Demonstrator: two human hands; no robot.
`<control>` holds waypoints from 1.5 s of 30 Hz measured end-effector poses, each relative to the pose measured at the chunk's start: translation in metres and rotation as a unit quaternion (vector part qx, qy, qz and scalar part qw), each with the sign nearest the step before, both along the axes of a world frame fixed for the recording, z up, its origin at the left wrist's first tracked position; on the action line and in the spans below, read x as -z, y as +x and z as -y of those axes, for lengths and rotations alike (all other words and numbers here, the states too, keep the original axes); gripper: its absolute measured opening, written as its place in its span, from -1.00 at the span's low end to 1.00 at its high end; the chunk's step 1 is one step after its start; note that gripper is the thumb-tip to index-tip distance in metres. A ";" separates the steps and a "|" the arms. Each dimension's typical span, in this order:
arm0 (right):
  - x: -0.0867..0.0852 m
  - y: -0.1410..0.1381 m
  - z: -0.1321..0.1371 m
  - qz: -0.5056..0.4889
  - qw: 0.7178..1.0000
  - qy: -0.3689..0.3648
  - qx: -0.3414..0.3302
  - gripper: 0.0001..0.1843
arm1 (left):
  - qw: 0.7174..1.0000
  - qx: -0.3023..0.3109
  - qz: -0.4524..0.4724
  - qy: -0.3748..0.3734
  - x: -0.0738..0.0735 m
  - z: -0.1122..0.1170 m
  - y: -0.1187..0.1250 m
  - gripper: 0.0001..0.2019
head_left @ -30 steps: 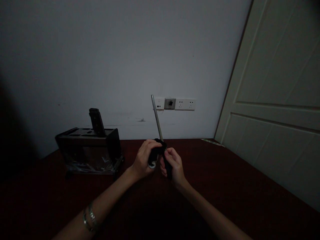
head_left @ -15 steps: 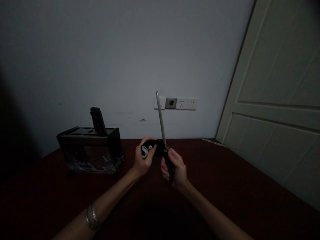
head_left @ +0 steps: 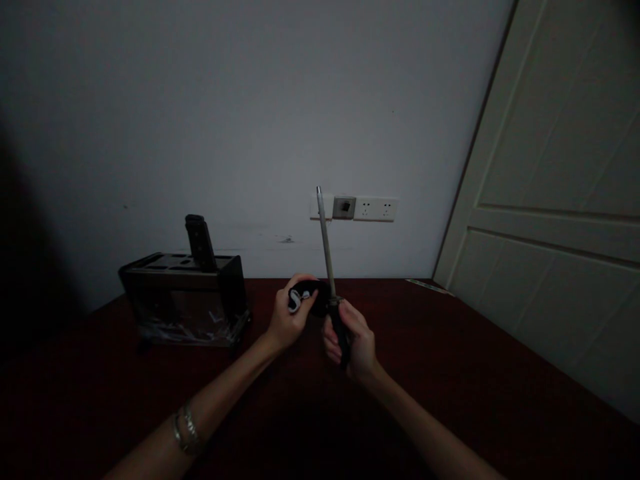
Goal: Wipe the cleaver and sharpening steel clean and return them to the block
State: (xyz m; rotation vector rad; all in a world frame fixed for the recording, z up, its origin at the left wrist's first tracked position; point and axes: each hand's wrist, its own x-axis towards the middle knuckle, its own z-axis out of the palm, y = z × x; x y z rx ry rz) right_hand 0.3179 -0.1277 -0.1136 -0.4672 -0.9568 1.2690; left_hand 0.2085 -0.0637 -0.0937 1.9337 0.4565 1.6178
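My right hand [head_left: 354, 340] is closed around the black handle of a honing steel [head_left: 326, 247], whose grey metal rod points up and leans slightly left. In my left hand [head_left: 290, 313] is a bunched black cloth [head_left: 320, 301] with a white patch, pinched between thumb and fingers. The cloth's right end meets the steel close to where the rod joins the handle. Dim light hides the exact contact there. Two silver bracelets circle my left wrist.
A knife block [head_left: 183, 280] with a dark handle [head_left: 201, 243] sticking up stands on the left of the dark red table [head_left: 400, 400]. Behind are a pale wall and a socket panel [head_left: 375, 209]. A white panelled door [head_left: 550, 220] rises on the right.
The whole view has shifted slightly, moving everything a little to the right. Both hands keep their holds on the cloth and the honing steel.
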 end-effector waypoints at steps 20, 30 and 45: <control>0.008 0.008 -0.010 0.020 0.999 0.017 0.035 -0.70 | 0.980 -0.055 0.155 -0.112 -0.014 -0.009 -0.002 -0.78; 0.004 0.010 -0.012 -0.014 0.999 0.018 0.034 -0.72 | 0.991 -0.089 -0.046 -0.086 0.047 -0.047 0.008 -0.82; -0.007 0.017 -0.011 -0.013 0.996 0.034 0.075 -0.74 | 0.811 0.225 -0.530 0.102 0.071 0.010 0.030 -0.24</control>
